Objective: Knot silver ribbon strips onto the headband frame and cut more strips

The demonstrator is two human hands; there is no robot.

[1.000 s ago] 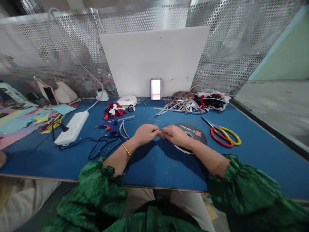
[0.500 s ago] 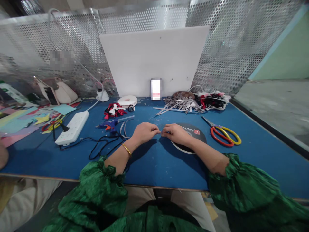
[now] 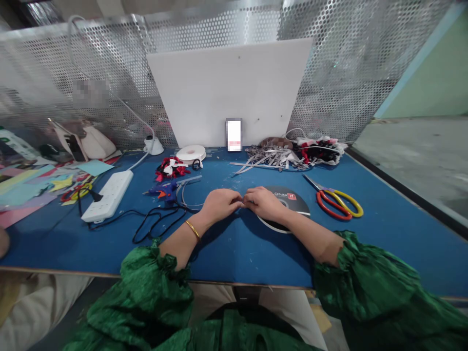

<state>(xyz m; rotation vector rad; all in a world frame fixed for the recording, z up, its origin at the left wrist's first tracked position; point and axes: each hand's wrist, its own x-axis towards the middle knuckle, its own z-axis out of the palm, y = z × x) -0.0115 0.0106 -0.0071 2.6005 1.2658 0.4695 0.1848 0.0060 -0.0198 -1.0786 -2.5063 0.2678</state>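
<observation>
My left hand (image 3: pixel 219 205) and my right hand (image 3: pixel 262 202) meet fingertip to fingertip above the blue table (image 3: pixel 234 243). Both are closed in a pinch on a small piece that I cannot make out. A gold bangle (image 3: pixel 191 229) sits on my left wrist. Just behind and under my right hand lies a black ribbon spool (image 3: pixel 288 204). Green sleeves cover both forearms.
Red and yellow scissors (image 3: pixel 338 200) lie right of the spool. A glue gun (image 3: pixel 163 191), black cable (image 3: pixel 153 219) and white power strip (image 3: pixel 107 194) sit to the left. A white tape roll (image 3: pixel 190 152), red bows (image 3: pixel 170 168) and ribbon scraps (image 3: pixel 278 158) lie at the back, before a white board (image 3: pixel 234 92).
The two hands have drawn slightly closer together at the fingertips; the view has shifted a little. Nothing else on the table has moved.
</observation>
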